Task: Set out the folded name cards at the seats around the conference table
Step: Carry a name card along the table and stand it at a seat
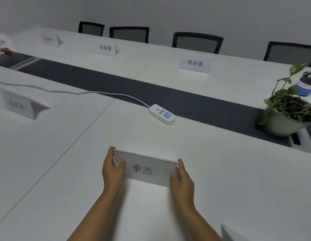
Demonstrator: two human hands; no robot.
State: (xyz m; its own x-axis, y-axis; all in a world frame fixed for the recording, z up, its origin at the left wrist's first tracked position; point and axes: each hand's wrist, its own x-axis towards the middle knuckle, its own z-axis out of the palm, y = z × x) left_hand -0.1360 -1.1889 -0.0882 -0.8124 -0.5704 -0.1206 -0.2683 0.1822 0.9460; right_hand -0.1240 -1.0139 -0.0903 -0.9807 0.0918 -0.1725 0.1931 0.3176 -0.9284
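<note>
A folded name card (146, 168) with dark printed characters stands on the white conference table (229, 180) near its front edge. My left hand (113, 169) grips the card's left end, thumb across its face. My right hand (182, 180) grips the right end. Other name cards stand at seats: one at the near left (19, 105), one on the far side at the right (195, 63), one at the far middle (106, 48), and another further left (49, 39).
A white power strip (162, 114) with its cord lies mid-table beside the dark centre strip (194, 103). A potted plant (288, 115) and a blue pen holder (306, 84) stand at the right. Black chairs (197, 42) line the far side. Another white card edge (229, 232) shows bottom right.
</note>
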